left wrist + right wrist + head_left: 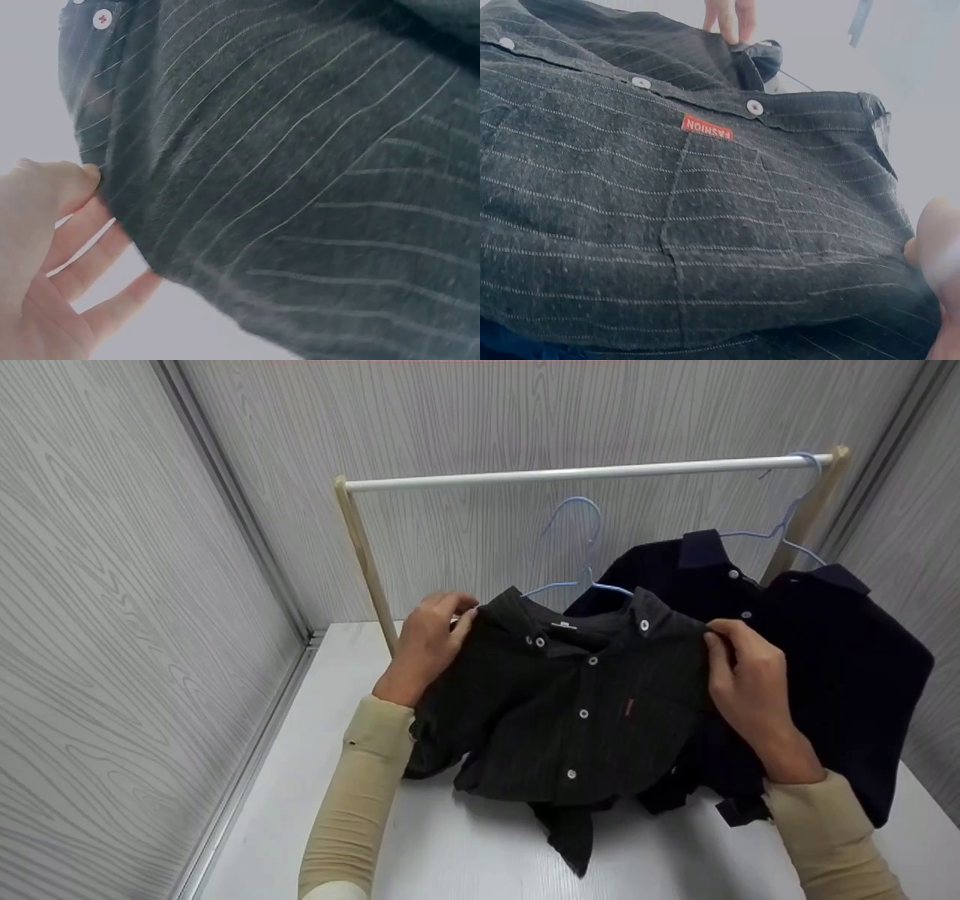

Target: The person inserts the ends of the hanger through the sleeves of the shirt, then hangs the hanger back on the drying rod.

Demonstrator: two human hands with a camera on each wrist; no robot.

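Note:
A dark grey pinstriped shirt (555, 712) with white buttons hangs in front of me, spread between my hands. A light blue hanger (590, 577) sits inside its collar, and the hook stands up below the rail, apart from it. My left hand (431, 641) pinches the shirt's shoulder on the left; the left wrist view shows thumb and fingers at the cloth's edge. With thumb and forefinger, my right hand (750, 690) pinches the other shoulder. A small red tag (707, 126) reading FASHION marks the chest pocket.
A white rail (585, 474) on wooden posts (364, 559) runs along the back. From its right end a navy shirt (840, 682) hangs on another blue hanger (784, 529), partly behind the grey one. Below lies a white table (300, 780), with grey wood-grain walls (465, 420) around.

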